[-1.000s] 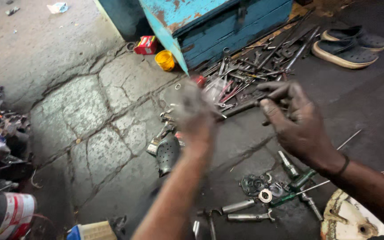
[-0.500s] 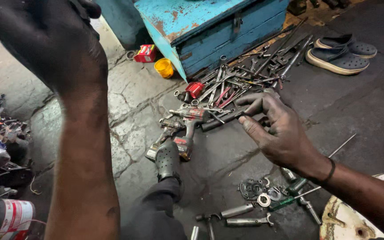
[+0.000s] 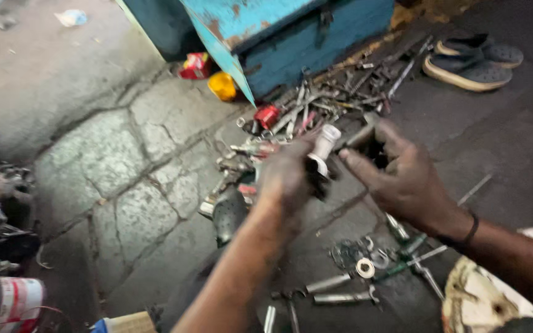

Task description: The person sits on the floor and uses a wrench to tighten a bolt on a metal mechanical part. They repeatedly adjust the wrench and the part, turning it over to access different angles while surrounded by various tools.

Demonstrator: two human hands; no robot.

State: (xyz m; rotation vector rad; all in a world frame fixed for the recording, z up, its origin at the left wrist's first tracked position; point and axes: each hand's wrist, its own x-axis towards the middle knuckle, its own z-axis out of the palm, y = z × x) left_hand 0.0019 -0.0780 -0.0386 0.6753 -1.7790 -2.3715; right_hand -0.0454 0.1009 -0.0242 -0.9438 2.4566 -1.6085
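Overhead, head view: one camera looks down on a cracked stone floor [image 3: 94, 185] strewn with hand tools.
Left hand: the left hand [image 3: 288, 176] is clenched around a small white cylindrical part [image 3: 323, 148], whose white tip sticks up above the knuckles; motion blur hides the fingers.
Right hand: the right hand [image 3: 402, 179] is partly curled just beside the left one, fingertips at a dark metal piece [image 3: 365, 139]; I judge it grips that piece, though blur makes the hold unsure.
Relation: both hands meet in mid-air above the floor, the white part and the dark piece close together, perhaps touching; I cannot tell.
Wrist: a dark band [image 3: 469, 231] circles the right wrist.
Below the hands: a pile of wrenches and rods [image 3: 334, 102] lies against a blue metal toolbox [image 3: 316, 31]; a dark power tool [image 3: 229, 213] lies near the left forearm.
Lower right: sockets, a washer [image 3: 365, 267] and short bits are scattered on the dark floor.
Behind: a yellow cap [image 3: 222, 86] and a red packet [image 3: 195, 65] sit by the box; a pair of grey slippers [image 3: 473, 61] lies well apart at top right.
Progress: as a judgement, the two pieces are in hand and brought together but not visibly joined; fitting them appears unfinished, and the loose tools remain unsorted.
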